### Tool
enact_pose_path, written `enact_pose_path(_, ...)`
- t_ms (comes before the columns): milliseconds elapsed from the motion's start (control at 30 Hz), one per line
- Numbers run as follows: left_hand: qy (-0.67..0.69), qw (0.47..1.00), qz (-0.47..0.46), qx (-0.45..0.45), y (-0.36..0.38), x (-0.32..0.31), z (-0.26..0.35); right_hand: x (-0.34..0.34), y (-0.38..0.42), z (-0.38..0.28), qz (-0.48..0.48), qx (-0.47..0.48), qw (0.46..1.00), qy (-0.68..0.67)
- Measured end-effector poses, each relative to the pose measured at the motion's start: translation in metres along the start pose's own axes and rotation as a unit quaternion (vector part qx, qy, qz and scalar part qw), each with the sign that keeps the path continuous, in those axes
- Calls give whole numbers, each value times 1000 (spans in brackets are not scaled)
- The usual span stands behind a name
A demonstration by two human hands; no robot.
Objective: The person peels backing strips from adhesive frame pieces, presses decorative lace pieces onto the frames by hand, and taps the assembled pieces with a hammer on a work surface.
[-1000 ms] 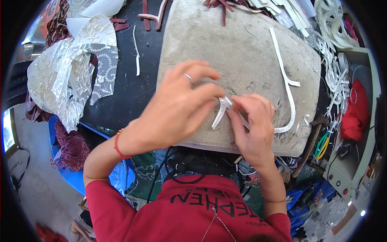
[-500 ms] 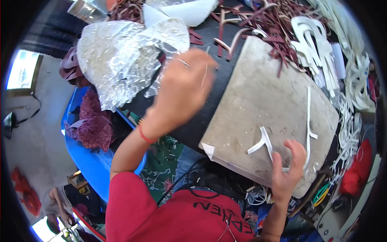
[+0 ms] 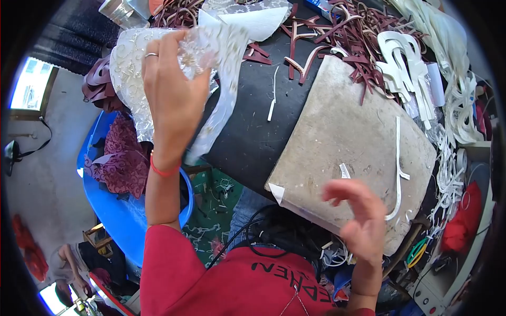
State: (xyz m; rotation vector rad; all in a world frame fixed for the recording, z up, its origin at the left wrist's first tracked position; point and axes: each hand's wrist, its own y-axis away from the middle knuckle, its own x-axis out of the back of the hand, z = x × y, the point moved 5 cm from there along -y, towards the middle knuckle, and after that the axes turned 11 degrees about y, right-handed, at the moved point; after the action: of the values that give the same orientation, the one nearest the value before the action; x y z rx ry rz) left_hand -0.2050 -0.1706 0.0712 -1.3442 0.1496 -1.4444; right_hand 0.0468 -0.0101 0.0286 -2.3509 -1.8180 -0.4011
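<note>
The left hand (image 3: 173, 95) is pinching a sheer sheet (image 3: 225, 89) over the far-left counter (image 3: 247, 129), risking creases if its grip is tugging unevenly; the right hand (image 3: 362, 218) is hovering unclenched near a white strip (image 3: 344, 170).

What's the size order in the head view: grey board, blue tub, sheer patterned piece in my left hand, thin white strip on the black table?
Largest to smallest:
1. Grey board
2. Blue tub, partly hidden
3. Sheer patterned piece, perhaps looking larger because it's held up
4. Thin white strip
</note>
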Motion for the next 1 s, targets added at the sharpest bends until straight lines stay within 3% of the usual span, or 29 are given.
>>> enact_pose_path(133,131,960,121,-216,-8,14,94,-6,-39,-34,-63,19,952,-300)
enact_pose_path(167,182,926,126,-307,-7,9,117,13,-46,-44,-18,47,912,-407)
enact_pose_path(233,261,839,114,-464,2,-2,157,60,-42,-45,77,93,864,-489)
enact_pose_path(300,280,820,127,-483,-2,-2,170,109,-21,-15,213,44,895,-388)
enact_pose_path(367,348,834,95,-416,-8,-6,173,97,-12,-43,144,70,929,-333)
enact_pose_path(400,448,831,32,-328,-8,-13,170,103,7,-44,304,43,937,-164)
enact_pose_path(433,534,812,-36,-234,-5,-24,166,100,20,-48,358,100,925,-76)
enact_pose_path(467,606,777,-103,-133,2,-35,162,97,34,-43,388,92,916,-51)
enact_pose_path(533,705,665,-232,82,23,-55,154,85,66,-24,436,67,897,-11)
enact_pose_path(600,737,450,-370,343,60,-63,152,71,100,1,476,35,879,20)
enact_pose_path(633,733,412,-362,402,79,-68,151,60,118,13,485,-7,874,35)
enact_pose_path(733,648,419,-447,453,118,-68,146,29,166,41,473,-98,869,112)
enact_pose_path(833,656,455,-417,434,139,-62,147,21,184,42,425,-131,857,259)
enact_pose_path(900,671,434,-380,465,143,-61,147,19,185,33,383,-136,836,369)
enact_pose_path(1000,681,366,-355,526,144,-58,147,12,194,35,374,-176,832,369)
